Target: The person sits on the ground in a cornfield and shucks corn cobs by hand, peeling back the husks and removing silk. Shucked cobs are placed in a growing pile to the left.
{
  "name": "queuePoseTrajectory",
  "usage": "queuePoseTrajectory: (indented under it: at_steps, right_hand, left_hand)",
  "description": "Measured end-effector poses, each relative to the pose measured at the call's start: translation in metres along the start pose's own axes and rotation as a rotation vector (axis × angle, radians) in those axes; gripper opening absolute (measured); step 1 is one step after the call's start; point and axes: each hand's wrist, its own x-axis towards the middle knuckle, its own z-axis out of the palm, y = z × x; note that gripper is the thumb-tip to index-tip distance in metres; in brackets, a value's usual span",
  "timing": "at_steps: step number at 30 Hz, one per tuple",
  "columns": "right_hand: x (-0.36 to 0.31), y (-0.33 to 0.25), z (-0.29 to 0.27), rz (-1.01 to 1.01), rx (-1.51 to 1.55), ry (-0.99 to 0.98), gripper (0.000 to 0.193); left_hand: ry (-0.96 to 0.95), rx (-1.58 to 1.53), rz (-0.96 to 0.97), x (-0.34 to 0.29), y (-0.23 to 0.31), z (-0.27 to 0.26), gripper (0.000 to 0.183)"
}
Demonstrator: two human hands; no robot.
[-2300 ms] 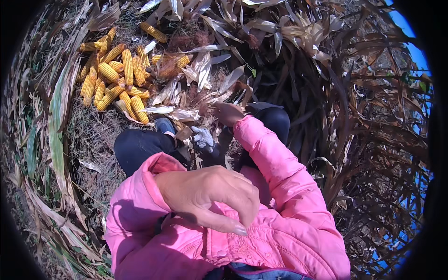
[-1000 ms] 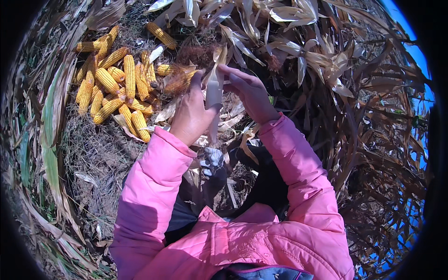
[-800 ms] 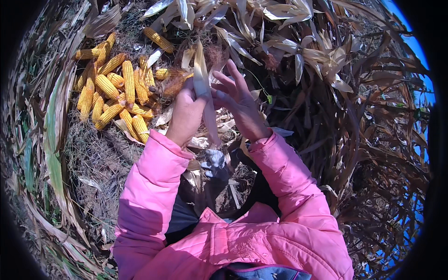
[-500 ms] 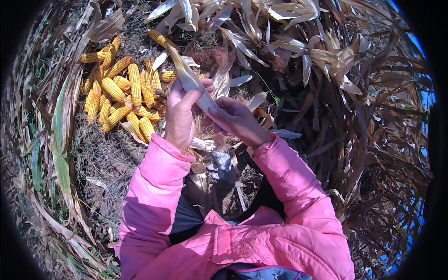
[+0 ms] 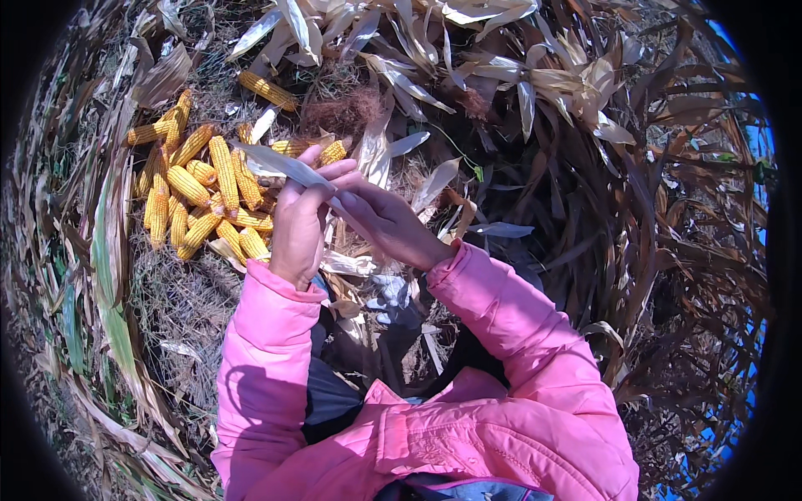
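Ground (image 5: 180, 309): bare dirt w/ dry straw and chaff, lower left. Pile of husked yellow cobs (image 5: 196, 196) lying directly on it, upper left, cobs touching and overlapping, mostly lengthwise. One lone cob (image 5: 266, 90) apart from pile, further up, near a brown silk tuft (image 5: 347, 110). Pale dry husks (image 5: 401, 50) strewn along top, some mixed into pile edge. Heap of dry brown stalks and leaves (image 5: 635, 250) covering right side. Green-ish leaf blades (image 5: 104, 250) along left rim.

Bright, hard sunlight; deep shadows fall under the pink sleeves (image 5: 267, 351). Sharp centre, strong fisheye bending and black corners at the rim.
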Motion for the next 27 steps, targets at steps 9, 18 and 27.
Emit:
queuePoseTrajectory:
  at_steps: [9, 18, 27]
  right_hand:
    - [0.001, 0.001, -0.004, 0.055, 0.210, 0.129, 0.044]
    - [0.003, 0.005, -0.009, 0.156, 0.243, 0.147, 0.042]
    - [0.010, 0.025, -0.019, -0.008, -0.432, 0.107, 0.048]
  left_hand:
    - [0.038, -0.048, 0.018, 0.001, 0.001, 0.001, 0.042]
    - [0.063, -0.075, 0.023, -0.001, 0.001, -0.001, 0.030]
    - [-0.045, -0.018, 0.318, -0.032, 0.028, 0.022, 0.031]
